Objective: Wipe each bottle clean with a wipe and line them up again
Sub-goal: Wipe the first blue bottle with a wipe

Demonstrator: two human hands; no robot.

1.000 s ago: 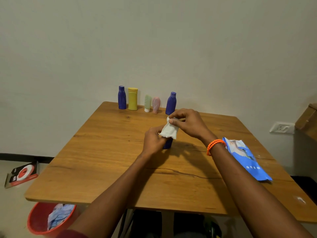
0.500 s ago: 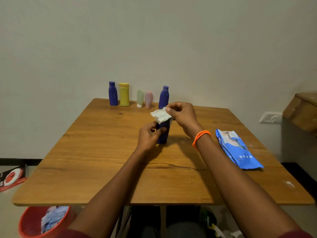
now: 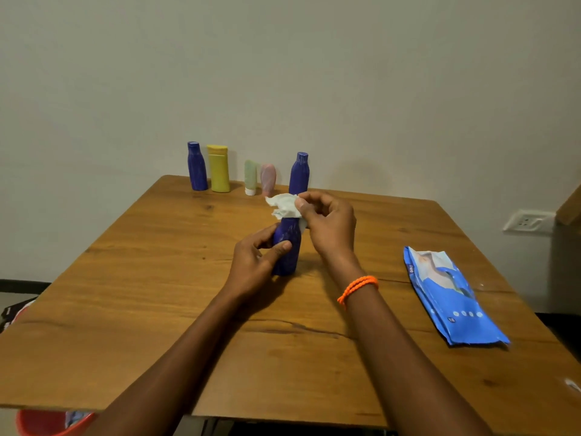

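A dark blue bottle (image 3: 288, 247) stands upright mid-table. My left hand (image 3: 256, 265) grips its body from the left. My right hand (image 3: 328, 226) pinches a crumpled white wipe (image 3: 284, 207) over the bottle's top, which the wipe hides. Along the far table edge stand a blue bottle (image 3: 196, 166), a yellow bottle (image 3: 218, 169), a small green tube (image 3: 250, 177), a small pink tube (image 3: 268, 179) and another blue bottle (image 3: 299, 174).
A blue wipes packet (image 3: 449, 297) lies flat on the wooden table (image 3: 125, 294) at the right. A red bin (image 3: 47, 423) with used wipes sits on the floor under the table's front left corner. A wall socket (image 3: 526, 221) is at the right.
My right hand has lifted the wipe from the bottle's body up to its top. More of the blue body now shows above my left hand's grip.
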